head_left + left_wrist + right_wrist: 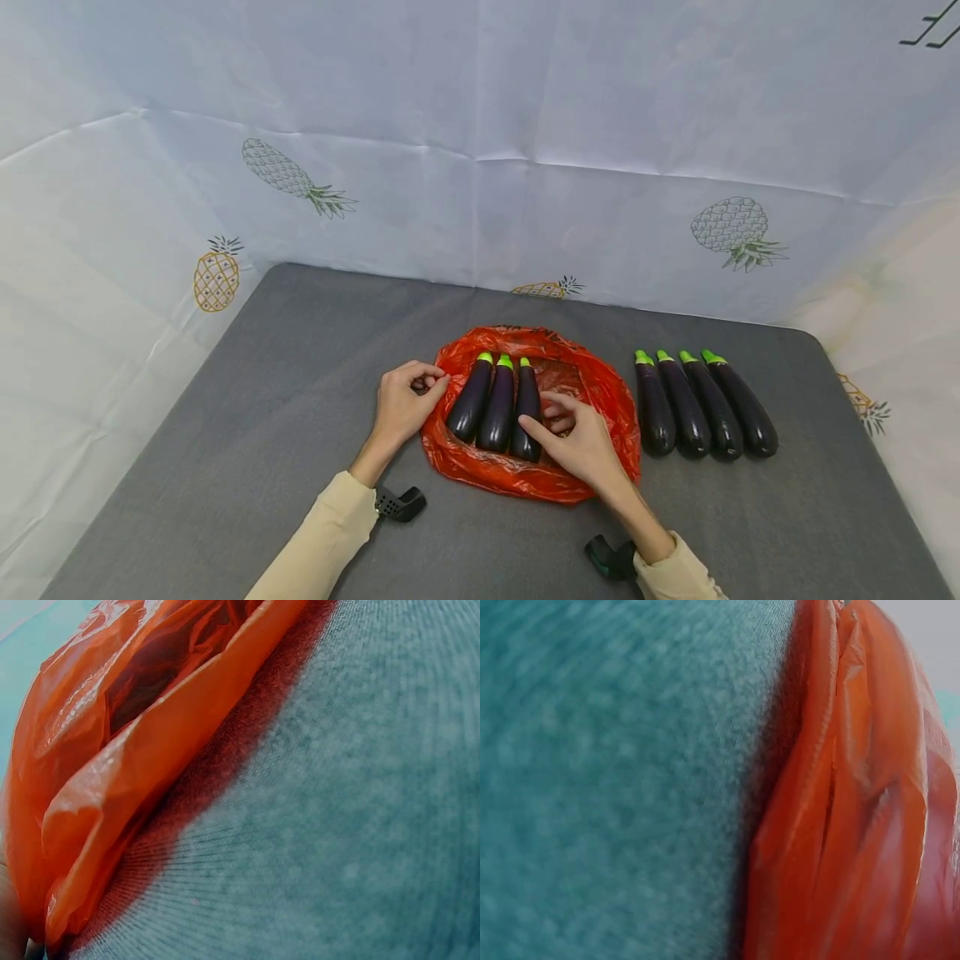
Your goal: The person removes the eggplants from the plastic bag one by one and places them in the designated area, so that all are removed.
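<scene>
Surface: grey tabletop [247, 400], rounded at its far corners, with a finely ribbed texture close up; both wrist views tint it blue-green. Room: a pale, creased sheet [405, 67] hangs behind the table and down both sides, printed with pineapples [276, 167], some outlined in dark line, some yellow. Part of some dark lettering sits at the upper right corner.

Near the table's middle: red plastic bag [600, 383], mouth spread wide, rim crumpled. Three eggplants [498, 412] lie in it side by side, green stem ends away from the person. Four more eggplants [684, 408] lie in a row on the tabletop just right of the bag, stems also pointing away.

Left hand [406, 402] at the bag's left edge, thumb and forefinger pinching the rim. Right hand [576, 433] reaches in over the near right rim; its thumb lies across the rightmost bagged eggplant [528, 390], forefinger along that eggplant's right side. Cannot tell whether it grips or only touches. Pale yellow sleeves [318, 533]; a black device [402, 504] at each wrist.
</scene>
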### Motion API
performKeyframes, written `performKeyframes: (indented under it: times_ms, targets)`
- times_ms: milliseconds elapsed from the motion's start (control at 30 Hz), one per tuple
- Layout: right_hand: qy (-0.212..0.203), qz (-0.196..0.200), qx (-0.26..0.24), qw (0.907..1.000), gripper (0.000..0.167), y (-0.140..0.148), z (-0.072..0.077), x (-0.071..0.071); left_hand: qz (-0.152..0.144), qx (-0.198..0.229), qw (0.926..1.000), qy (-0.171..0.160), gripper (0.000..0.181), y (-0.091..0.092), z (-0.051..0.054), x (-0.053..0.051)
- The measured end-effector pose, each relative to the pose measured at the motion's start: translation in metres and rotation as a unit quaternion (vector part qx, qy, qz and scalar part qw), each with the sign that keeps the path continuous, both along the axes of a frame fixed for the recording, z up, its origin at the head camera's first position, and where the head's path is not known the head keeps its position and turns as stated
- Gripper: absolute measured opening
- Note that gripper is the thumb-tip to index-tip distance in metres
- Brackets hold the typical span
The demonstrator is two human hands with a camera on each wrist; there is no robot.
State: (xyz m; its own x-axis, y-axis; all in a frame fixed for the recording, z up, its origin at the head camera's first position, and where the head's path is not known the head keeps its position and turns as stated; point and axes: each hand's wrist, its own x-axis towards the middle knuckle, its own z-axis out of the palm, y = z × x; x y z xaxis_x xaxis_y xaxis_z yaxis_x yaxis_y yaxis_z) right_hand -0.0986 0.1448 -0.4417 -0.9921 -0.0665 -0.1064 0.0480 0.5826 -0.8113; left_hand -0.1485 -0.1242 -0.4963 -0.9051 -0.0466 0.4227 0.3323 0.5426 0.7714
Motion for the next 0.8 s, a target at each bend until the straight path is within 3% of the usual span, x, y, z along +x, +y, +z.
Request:
performKeyframes:
  times_ms: [433,800]
  targets:
    - [-0.011,0.010,0.012,0.9998,0.056,-0.0022,-0.0032,-0.0023,0.001,0.002,1.0000,-0.007,0.006,-0.0001,-0.0002,0.0002]
    - [-0.025,0.004,-0.020,0.9995,0.053,-0.0024,-0.0032,-0.0019,-0.002,0.004,1.0000,0.000,0.006,-0.0003,-0.0005,0.0004]
